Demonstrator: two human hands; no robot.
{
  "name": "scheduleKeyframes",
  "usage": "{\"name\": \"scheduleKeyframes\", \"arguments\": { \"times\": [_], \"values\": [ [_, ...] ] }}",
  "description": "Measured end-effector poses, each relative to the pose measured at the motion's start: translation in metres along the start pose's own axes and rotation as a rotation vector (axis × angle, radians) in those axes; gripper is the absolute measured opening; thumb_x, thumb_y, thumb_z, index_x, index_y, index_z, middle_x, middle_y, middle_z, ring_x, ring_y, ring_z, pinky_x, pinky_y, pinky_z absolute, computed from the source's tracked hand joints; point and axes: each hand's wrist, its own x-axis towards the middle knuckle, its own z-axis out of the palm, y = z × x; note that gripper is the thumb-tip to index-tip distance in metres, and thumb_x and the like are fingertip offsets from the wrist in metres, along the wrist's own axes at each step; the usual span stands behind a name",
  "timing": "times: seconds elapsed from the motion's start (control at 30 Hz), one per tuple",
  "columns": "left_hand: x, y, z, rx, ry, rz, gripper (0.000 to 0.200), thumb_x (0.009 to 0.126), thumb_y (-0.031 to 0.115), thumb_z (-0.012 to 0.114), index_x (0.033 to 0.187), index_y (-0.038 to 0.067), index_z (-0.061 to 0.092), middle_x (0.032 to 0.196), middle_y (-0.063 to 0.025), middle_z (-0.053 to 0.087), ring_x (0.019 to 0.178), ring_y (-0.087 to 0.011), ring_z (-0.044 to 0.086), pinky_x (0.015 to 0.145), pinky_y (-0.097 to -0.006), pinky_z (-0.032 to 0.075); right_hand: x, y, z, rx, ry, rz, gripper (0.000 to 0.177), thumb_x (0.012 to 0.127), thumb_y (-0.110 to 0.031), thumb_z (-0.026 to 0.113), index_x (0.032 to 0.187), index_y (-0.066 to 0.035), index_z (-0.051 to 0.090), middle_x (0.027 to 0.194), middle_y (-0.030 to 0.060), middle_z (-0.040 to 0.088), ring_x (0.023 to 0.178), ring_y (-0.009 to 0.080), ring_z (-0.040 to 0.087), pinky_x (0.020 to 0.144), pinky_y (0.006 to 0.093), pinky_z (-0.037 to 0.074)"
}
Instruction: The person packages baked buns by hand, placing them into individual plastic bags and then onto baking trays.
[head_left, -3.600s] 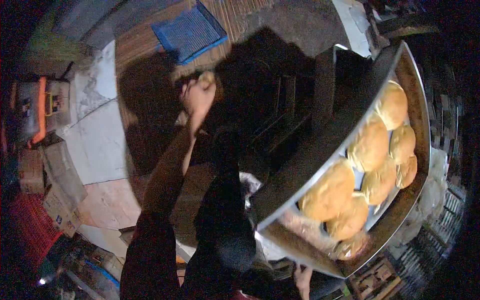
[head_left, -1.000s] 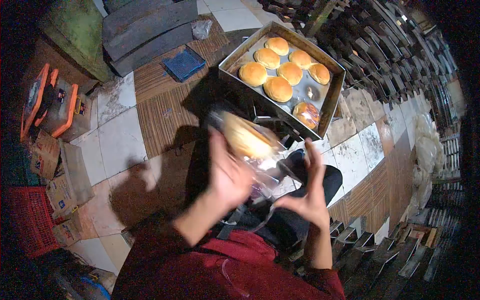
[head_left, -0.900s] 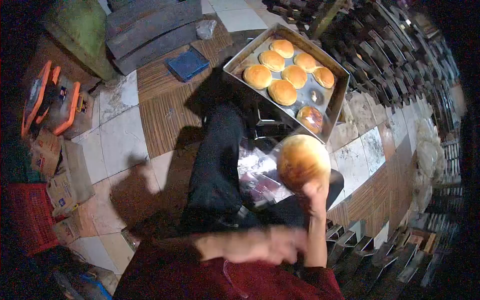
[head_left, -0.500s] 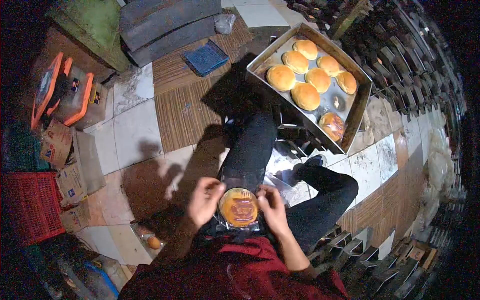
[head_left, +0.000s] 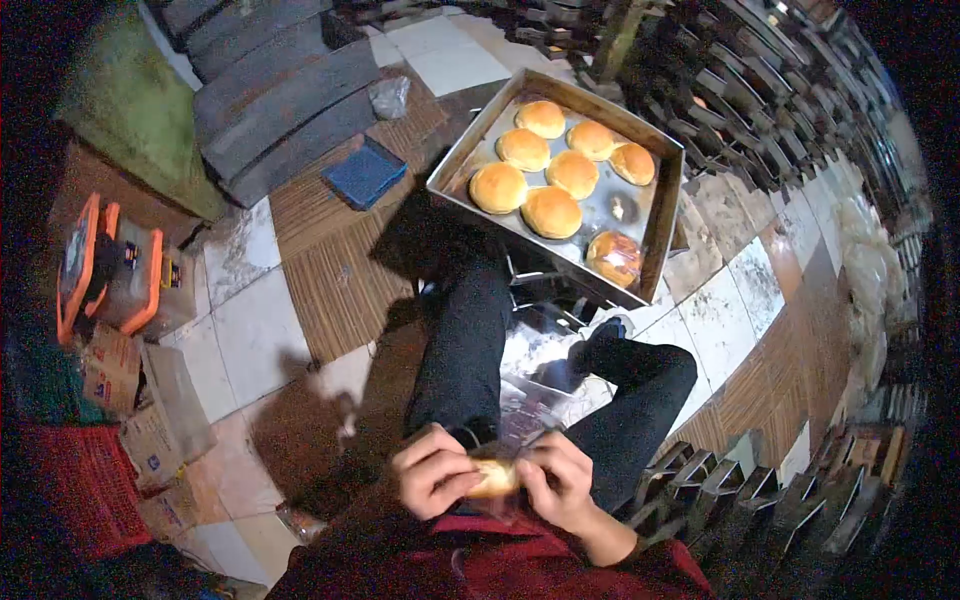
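A golden bun (head_left: 493, 479) in a clear plastic wrapper is held up over my lap, seen edge-on. My left hand (head_left: 436, 474) closes on its left side with curled fingers. At its right side, my right hand (head_left: 560, 480) pinches the wrapper between thumb and fingers. Clear plastic film (head_left: 525, 410) sticks up above the bun, between my hands. Farther off, a deep metal tray (head_left: 665, 225) holds several golden buns (head_left: 552, 211) and, in its near right corner, one bun in shiny plastic (head_left: 614, 257).
A blue mat (head_left: 364, 174) lies on the tiled floor at the upper left. Orange-rimmed bins (head_left: 146, 283), cardboard boxes (head_left: 151, 442) and a red crate (head_left: 85, 485) stand along the left. Metal racks (head_left: 740, 490) are at the lower right. My legs (head_left: 462, 345) extend forward.
The wrapped bun has turned from lying flat, face up, to edge-on. Both hands have closed on it. The view has shifted, so the tray appears farther left and lower.
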Motion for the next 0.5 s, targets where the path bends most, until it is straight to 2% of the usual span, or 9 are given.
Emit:
{"name": "scheduleKeyframes", "arguments": {
  "times": [0.1, 0.13, 0.2, 0.27, 0.33, 0.37, 0.43, 0.47, 0.5],
  "values": [
    [0.037, -0.008, 0.004, 0.148, -0.021, -0.185, 0.008, 0.071, 0.006, 0.063, 0.071, 0.002, 0.056, 0.078, -0.0085, 0.051, 0.076, -0.0233, 0.052, 0.069, -0.0307, 0.041, 0.034, 0.013, 0.007, -0.197, -0.069, 0.055, 0.013, 0.077, -0.010, 0.062, 0.071, 0.000, 0.056, 0.064, 0.0147, 0.050, 0.055, 0.0259, 0.051, 0.052, 0.0333, 0.040],
    [0.047, -0.027, 0.010, 0.074, 0.159, -0.192, 0.009, 0.077, 0.005, 0.058, 0.072, 0.001, 0.052, 0.081, -0.0074, 0.050, 0.078, -0.0196, 0.050, 0.069, -0.0291, 0.040, 0.049, 0.032, 0.011, -0.284, -0.103, 0.125, 0.020, 0.081, -0.015, 0.059, 0.068, 0.000, 0.054, 0.062, 0.0160, 0.049, 0.054, 0.0264, 0.050, 0.051, 0.0340, 0.039],
    [0.064, -0.046, -0.009, -0.097, 0.521, -0.690, 0.011, 0.082, 0.005, 0.054, 0.073, 0.000, 0.050, 0.082, -0.0062, 0.049, 0.078, -0.0154, 0.047, 0.069, -0.0273, 0.039, 0.081, 0.060, 0.006, -0.148, 0.170, 0.393, 0.033, 0.087, -0.025, 0.051, 0.066, 0.000, 0.050, 0.058, 0.0177, 0.047, 0.051, 0.0263, 0.047, 0.050, 0.0356, 0.037],
    [0.034, -0.059, 0.000, 0.030, 0.555, -0.599, 0.012, 0.084, 0.006, 0.053, 0.075, -0.001, 0.051, 0.081, -0.0057, 0.048, 0.074, -0.0133, 0.046, 0.067, -0.0261, 0.038, 0.062, 0.080, 0.018, -0.111, 0.167, 0.485, 0.038, 0.091, -0.029, 0.047, 0.068, 0.002, 0.050, 0.057, 0.0058, 0.049, 0.054, 0.0101, 0.041, 0.047, 0.0291, 0.034],
    [-0.002, -0.081, 0.012, -0.062, 0.603, -0.713, 0.012, 0.082, 0.007, 0.055, 0.075, -0.002, 0.052, 0.080, -0.0047, 0.048, 0.073, -0.0120, 0.045, 0.064, -0.0251, 0.038, 0.030, 0.092, 0.016, 0.054, -0.075, 0.929, 0.040, 0.089, -0.032, 0.050, 0.065, 0.000, 0.051, 0.057, -0.0001, 0.049, 0.054, 0.0083, 0.040, 0.050, 0.0279, 0.037],
    [-0.017, -0.081, 0.018, -0.057, 0.603, -0.788, 0.014, 0.083, 0.009, 0.056, 0.074, -0.001, 0.052, 0.076, -0.0033, 0.046, 0.070, -0.0114, 0.046, 0.062, -0.0250, 0.038, 0.001, 0.111, 0.028, 0.003, 0.041, 0.732, 0.036, 0.087, -0.028, 0.055, 0.064, 0.000, 0.050, 0.058, 0.0020, 0.050, 0.058, 0.0093, 0.042, 0.055, 0.0278, 0.039],
    [-0.025, -0.072, 0.027, -0.305, 0.756, -1.041, 0.013, 0.083, 0.012, 0.056, 0.076, 0.001, 0.056, 0.078, -0.0039, 0.054, 0.070, -0.0102, 0.048, 0.059, -0.0239, 0.036, -0.006, 0.074, 0.027, -0.254, 0.259, 0.353, 0.020, 0.078, -0.017, 0.063, 0.087, -0.001, 0.054, 0.085, 0.0114, 0.053, 0.079, 0.0212, 0.051, 0.073, 0.0311, 0.041],
    [-0.027, -0.060, 0.028, -0.352, 0.815, -1.131, 0.014, 0.083, 0.015, 0.056, 0.077, 0.002, 0.058, 0.081, -0.0040, 0.057, 0.070, -0.0102, 0.049, 0.059, -0.0243, 0.036, 0.004, 0.047, 0.024, -0.377, 0.247, 0.080, 0.033, 0.075, -0.020, 0.065, 0.101, -0.006, 0.051, 0.097, 0.0108, 0.051, 0.088, 0.0260, 0.051, 0.078, 0.0360, 0.040],
    [-0.021, -0.045, 0.027, -0.350, 0.808, -1.144, 0.014, 0.083, 0.015, 0.056, 0.077, 0.002, 0.058, 0.081, -0.0040, 0.057, 0.070, -0.0102, 0.049, 0.059, -0.0243, 0.036, 0.017, 0.021, 0.026, -0.526, 0.044, -0.033, 0.039, 0.073, -0.022, 0.067, 0.105, -0.007, 0.049, 0.098, 0.0102, 0.051, 0.091, 0.0252, 0.050, 0.081, 0.0378, 0.040]
  ]
}}
